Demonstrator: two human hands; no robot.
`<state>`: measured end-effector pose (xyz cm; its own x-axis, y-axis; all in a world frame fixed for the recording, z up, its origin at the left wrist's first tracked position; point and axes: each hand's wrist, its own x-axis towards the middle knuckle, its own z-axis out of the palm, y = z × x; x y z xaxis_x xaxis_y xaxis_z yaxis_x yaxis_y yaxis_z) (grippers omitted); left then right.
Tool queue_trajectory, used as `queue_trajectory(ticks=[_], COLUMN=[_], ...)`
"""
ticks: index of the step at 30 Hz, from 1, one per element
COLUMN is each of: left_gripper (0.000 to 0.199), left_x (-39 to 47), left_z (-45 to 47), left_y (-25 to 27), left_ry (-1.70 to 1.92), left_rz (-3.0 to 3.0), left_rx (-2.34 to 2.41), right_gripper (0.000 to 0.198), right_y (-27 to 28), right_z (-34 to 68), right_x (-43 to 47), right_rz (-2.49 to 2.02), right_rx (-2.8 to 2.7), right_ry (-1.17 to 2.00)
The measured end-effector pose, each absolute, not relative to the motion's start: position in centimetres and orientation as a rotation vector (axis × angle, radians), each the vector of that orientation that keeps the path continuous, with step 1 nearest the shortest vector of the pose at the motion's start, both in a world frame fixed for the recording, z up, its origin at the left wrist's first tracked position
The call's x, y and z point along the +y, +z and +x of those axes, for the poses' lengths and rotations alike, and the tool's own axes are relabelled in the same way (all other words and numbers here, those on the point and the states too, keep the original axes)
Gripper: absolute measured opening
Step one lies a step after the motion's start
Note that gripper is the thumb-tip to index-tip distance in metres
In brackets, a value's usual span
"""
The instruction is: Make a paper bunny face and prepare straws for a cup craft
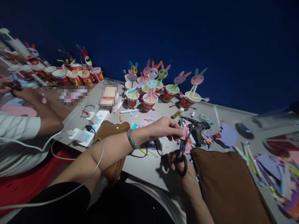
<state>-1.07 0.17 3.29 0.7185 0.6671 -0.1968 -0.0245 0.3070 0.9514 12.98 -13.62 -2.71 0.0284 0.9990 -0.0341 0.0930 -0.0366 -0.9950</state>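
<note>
My left hand [169, 128] pinches a small piece of pink paper [184, 133] between thumb and fingertips. A green bangle [132, 139] circles that wrist. My right hand [182, 166] is closed around the black handles of a pair of scissors [182, 158]. The scissor blades point up and lie against the pink paper; whether they are cutting it I cannot tell. Just beyond them, a black glue gun [198, 132] rests among paper scraps. A yellow glue stick [177, 113] lies farther back.
Paper cups [150, 101] with rabbit-faced figures stand along the blue wall. A brown bag [224, 183] lies at right, coloured strips [283, 174] beyond it. A white power strip [94, 129] with trailing cables is at left. A co-worker's arm [48, 109] reaches in at far left.
</note>
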Motion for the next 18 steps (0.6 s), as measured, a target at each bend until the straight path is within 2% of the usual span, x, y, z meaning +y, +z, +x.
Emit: queue_trajectory(ticks=[8, 18], left_gripper=[0.015, 0.016], left_x=[0.1, 0.1], left_z=[-1.0, -1.1], left_y=[3.5, 3.3], left_ry=[0.508, 0.518], left_rz=[1.178, 1.166], left_rx=[0.655, 0.643], right_gripper=[0.043, 0.047], right_y=[-3.2, -4.1], right_z=[13.0, 13.5], right_x=[-13.7, -14.0], right_rz=[-1.294, -1.276], right_rx=[-1.192, -1.172], right_ry=[1.187, 1.184])
